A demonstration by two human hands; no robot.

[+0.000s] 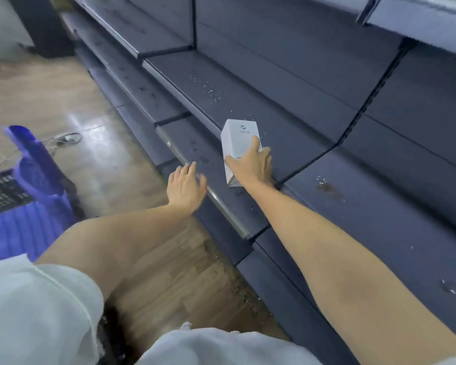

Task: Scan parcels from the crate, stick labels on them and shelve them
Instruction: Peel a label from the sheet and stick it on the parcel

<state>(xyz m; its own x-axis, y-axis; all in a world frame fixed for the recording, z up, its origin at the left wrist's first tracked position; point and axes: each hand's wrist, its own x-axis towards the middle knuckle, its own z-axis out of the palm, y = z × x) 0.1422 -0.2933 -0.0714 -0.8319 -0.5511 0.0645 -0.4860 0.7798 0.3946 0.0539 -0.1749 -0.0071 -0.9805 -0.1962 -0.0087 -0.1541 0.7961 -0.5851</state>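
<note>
Right hand (252, 167) gripped a white rectangular carton (238, 143) standing on the dark, speckled metal shelf (287, 122); left hand (186, 189), fingers relaxed, rested on its near edge. Blue plastic crate (24, 214) far left.

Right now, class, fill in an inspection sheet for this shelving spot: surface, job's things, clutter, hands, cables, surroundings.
Surface: dark grey shelf, dusty, with a metal front edge.
Job's things: white box standing upright on the shelf near its front; blue crate on the floor at left, contents not visible.
Clutter: pale specks scattered on the shelf; brownish stain to the right.
Hands: right hand grips the box's side; left hand open, fingers on the shelf's front edge.
Cables: thin wire loop on the floor beyond the crate.
Surroundings: wooden floor; more shelves above and below; no scanner or label seen.
</note>
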